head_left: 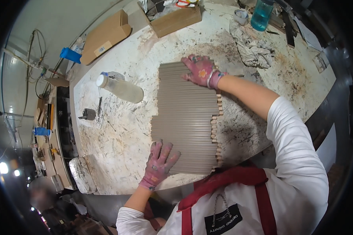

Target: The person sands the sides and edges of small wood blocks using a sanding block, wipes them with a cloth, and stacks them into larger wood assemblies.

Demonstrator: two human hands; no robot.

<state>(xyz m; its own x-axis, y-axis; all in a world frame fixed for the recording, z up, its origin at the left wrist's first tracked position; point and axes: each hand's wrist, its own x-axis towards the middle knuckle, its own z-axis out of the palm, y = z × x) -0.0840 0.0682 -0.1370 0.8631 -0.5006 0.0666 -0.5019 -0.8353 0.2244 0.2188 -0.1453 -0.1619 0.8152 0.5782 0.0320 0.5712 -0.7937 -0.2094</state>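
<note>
A sheet of many thin grey-brown rods (186,113), laid tightly side by side, covers the middle of the worktable (117,149). Their right ends are uneven and show a paler wood tone. My left hand (159,162), in a pink flowered glove, lies with fingers spread on the near left corner of the rods. At the far right part of the sheet my right hand (201,71), gloved alike, rests flat with its fingers apart. A bracelet circles the right wrist. Neither hand grips anything.
Left of the rods lie a cloudy plastic bottle (123,89) and a small dark cylinder (89,114). Cardboard boxes (106,37) line the far edge. A crumpled cloth (253,49) and a blue-green bottle (261,15) are far right. A blurred person (43,194) is at lower left.
</note>
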